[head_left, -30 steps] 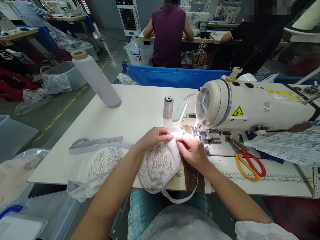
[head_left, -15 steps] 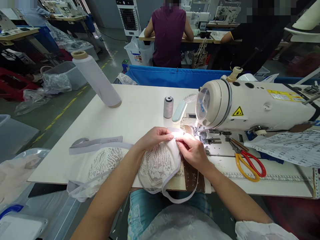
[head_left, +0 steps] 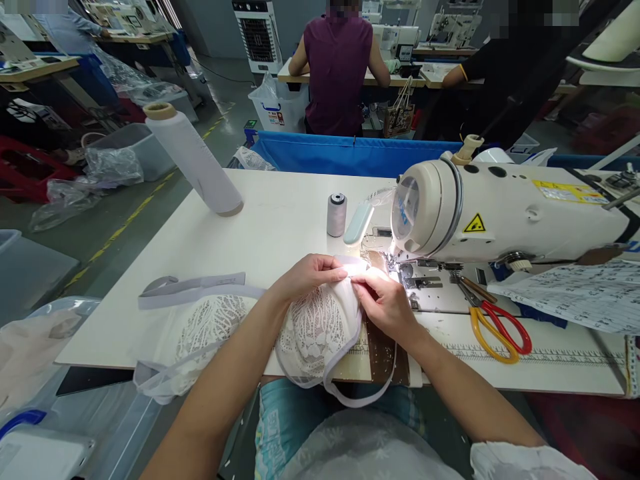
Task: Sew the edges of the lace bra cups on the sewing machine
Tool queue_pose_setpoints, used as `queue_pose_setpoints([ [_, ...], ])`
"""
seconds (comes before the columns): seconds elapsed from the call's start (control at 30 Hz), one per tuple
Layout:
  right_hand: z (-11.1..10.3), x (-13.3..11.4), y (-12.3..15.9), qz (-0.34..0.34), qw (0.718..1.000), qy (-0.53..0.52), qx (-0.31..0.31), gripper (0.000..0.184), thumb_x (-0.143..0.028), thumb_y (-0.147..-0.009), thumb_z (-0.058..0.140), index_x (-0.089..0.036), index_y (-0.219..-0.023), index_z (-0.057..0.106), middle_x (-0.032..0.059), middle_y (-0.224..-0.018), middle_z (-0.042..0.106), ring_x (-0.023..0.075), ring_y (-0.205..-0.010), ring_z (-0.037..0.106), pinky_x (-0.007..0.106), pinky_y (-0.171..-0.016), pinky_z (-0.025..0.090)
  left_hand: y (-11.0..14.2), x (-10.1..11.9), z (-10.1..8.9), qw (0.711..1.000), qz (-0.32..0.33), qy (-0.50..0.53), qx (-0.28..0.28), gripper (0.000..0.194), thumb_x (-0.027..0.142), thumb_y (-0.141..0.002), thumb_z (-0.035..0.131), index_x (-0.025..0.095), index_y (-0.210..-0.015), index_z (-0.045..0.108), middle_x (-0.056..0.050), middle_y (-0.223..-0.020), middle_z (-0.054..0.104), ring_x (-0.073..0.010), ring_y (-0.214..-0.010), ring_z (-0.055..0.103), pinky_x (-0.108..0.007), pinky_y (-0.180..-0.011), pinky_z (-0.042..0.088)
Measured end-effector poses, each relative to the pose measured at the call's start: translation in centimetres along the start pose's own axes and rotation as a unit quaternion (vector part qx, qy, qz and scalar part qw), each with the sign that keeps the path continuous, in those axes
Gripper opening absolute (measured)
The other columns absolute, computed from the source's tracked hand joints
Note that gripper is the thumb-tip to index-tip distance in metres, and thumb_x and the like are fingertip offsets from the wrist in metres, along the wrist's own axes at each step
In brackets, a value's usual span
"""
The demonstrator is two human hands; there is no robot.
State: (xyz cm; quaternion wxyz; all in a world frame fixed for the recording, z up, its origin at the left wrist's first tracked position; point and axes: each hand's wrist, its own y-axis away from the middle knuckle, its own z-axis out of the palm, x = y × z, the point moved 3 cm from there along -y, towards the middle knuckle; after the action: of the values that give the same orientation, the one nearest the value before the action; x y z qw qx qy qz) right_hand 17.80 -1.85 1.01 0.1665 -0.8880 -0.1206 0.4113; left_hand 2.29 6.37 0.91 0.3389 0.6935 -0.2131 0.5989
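A white lace bra (head_left: pixel 320 327) with pale lilac edging lies across the front of the table, one cup under my hands and the other farther left, partly behind my left forearm. My left hand (head_left: pixel 313 275) pinches the bra's upper edge between thumb and fingers. Close beside it, my right hand (head_left: pixel 384 299) pinches the same edge from the right. Just right of my fingertips is the lit needle area of a white sewing machine (head_left: pixel 505 207). A thin strap loop hangs over the table's front edge.
On the table (head_left: pixel 280 220) stand a large white thread cone (head_left: pixel 195 160), leaning in view, and a small thread spool (head_left: pixel 337 215). Scissors (head_left: pixel 500 330) with red and yellow handles lie right of my right hand, near a written sheet (head_left: pixel 575 293). Co-workers sit beyond a blue cloth trough (head_left: pixel 355 152).
Both hands keep the same hold on the bra, and it has not visibly moved. Only the co-worker in purple shifts an arm slightly.
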Motion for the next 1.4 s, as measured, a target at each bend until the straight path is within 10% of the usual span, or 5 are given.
queue_pose_setpoints([
  [1.4,-0.20,-0.32,-0.01,-0.017,0.981,0.183,0.060,0.016,-0.025,-0.086,0.053,-0.016,-0.088,0.066,0.0048,-0.076,0.060,0.0150,-0.061,0.054,0.026,-0.053,0.038,0.09,0.37,0.53,0.994,0.014,-0.097,0.038,0.025,0.033,-0.078,0.060,0.015,-0.062,0.053,0.004,-0.063,0.045,-0.0085,-0.059,0.039,-0.024,-0.057,0.029],
])
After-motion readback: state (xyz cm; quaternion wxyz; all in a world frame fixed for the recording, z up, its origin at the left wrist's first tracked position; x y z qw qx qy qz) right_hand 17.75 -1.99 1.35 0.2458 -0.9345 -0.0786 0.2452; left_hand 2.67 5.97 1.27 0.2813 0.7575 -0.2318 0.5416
